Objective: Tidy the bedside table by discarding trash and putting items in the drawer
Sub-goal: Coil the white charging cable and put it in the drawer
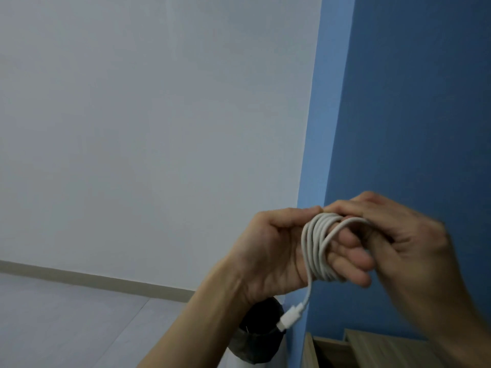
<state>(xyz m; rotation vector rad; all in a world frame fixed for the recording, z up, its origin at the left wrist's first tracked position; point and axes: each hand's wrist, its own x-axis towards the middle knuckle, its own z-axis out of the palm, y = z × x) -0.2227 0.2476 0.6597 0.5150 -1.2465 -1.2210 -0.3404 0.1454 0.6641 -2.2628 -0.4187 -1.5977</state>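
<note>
left hand (276,251) wrapped in white cable (316,248) (several loops), right hand (406,240) pinching

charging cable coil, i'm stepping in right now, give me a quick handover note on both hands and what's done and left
Left hand: raised, fingers spread, with the white charging cable looped several times around them.
Right hand: pinching the top of the coil and guiding the latest loop; it is motion-blurred.
Cable: mostly coiled; a short tail with the plug hangs below the left hand.
Nearby: dark bin on the floor below the hands; wooden furniture edge at lower right. Table top and drawer are not in view.
Done: most of the coiling.
Left: tuck in the tail, put the coil in the drawer, then check the table.
</note>
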